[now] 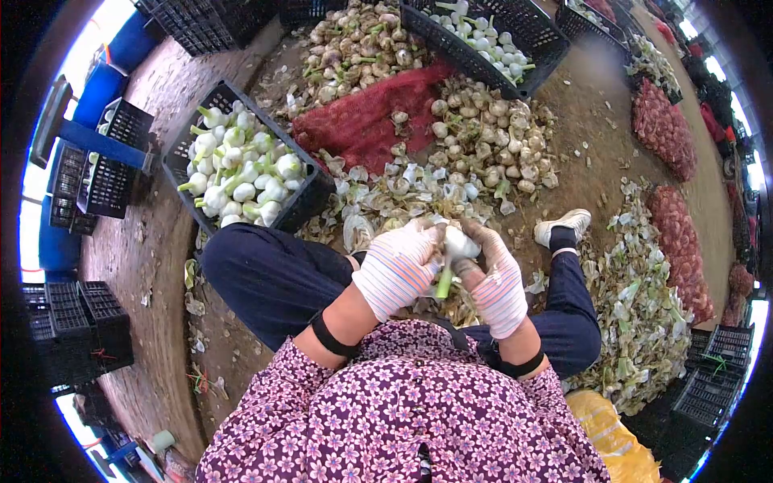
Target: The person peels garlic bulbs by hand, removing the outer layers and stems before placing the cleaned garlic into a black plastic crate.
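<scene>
Between my hands is a white garlic bulb [460,243] with a short green stem pointing down toward my lap. My left hand [403,262], in a striped glove with bare fingertips, is closed at the bulb's left side. My right hand [493,278], gloved the same way, wraps its fingers round the bulb from the right. Loose peeled skins [403,193] lie on the ground just beyond my hands. To the left, a black crate [310,197] holds peeled white bulbs with green stems.
Unpeeled garlic [499,145] is piled ahead beside a red mesh sack [374,117]. Another crate of peeled bulbs [543,60] stands beyond. Filled red sacks [680,249] and a skin heap [636,306] lie right; stacked crates [72,330] stand far left.
</scene>
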Motion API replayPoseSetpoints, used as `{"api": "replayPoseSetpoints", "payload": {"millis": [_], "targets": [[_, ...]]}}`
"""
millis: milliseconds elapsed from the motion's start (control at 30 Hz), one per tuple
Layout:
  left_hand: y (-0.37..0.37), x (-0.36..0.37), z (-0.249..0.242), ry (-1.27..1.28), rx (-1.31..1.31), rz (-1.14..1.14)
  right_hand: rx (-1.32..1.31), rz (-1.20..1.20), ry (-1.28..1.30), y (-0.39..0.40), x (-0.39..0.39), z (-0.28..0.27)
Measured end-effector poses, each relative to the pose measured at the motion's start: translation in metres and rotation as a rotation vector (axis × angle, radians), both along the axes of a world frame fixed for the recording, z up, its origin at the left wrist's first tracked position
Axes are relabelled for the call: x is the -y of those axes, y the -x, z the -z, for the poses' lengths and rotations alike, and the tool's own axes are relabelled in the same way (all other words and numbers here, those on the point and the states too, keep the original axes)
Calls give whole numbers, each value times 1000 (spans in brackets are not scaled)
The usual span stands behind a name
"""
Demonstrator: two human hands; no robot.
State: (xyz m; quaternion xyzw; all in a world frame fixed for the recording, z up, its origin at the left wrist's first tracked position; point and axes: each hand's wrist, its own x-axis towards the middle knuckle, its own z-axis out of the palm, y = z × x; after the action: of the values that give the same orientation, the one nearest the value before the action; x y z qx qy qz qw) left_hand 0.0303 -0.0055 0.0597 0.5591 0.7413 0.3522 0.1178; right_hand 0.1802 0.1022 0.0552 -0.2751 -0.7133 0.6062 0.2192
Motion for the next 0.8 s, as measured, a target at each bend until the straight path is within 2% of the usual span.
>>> {"api": "replayPoseSetpoints", "payload": {"millis": [33, 100, 167, 200, 233, 267, 300, 367, 433, 500, 567, 633, 700, 733, 767, 800], "targets": [[1, 1, 0, 0, 2, -1, 12, -6, -100, 0, 1, 0], [2, 1, -3, -20, -52, -25, 14, 12, -87, 1, 5, 1], [5, -1, 7, -59, -26, -41, 9, 20, 185, 3, 6, -6], [6, -3, 8, -96, -3, -54, 10, 20, 184, 3, 5, -5], [4, -4, 8, -97, -1, -54, -44, 20, 363, 2, 3, -4], [0, -7, 8, -78, 465, -189, -98, 21, 542, 2, 1, -3], [-1, -8, 6, -53, 930, -322, -97, 21, 542, 2, -1, -1], [3, -7, 8, -75, 977, -292, -168, -19, 733, 4, -7, 2], [5, -9, 13, -78, 1166, -362, -82, -90, 817, 4, -15, 1], [4, -10, 19, -38, 1099, -378, -16, -61, 745, 7, -18, 11], [-1, -16, 36, -90, 986, -340, 164, -92, 360, 14, -5, 14], [2, -16, 40, -127, 1014, -298, 291, -73, 250, 21, -1, 23], [18, -14, 68, -473, 1237, -373, 86, -22, 699, 21, -9, 15], [30, -20, 48, -649, 1564, -493, -73, -15, 714, 20, -9, 20], [45, -17, 36, -657, 1702, -682, -80, 27, 807, 17, -11, 19], [51, -13, 38, -626, 1654, -761, -133, 33, 819, 17, -12, 20]]}}
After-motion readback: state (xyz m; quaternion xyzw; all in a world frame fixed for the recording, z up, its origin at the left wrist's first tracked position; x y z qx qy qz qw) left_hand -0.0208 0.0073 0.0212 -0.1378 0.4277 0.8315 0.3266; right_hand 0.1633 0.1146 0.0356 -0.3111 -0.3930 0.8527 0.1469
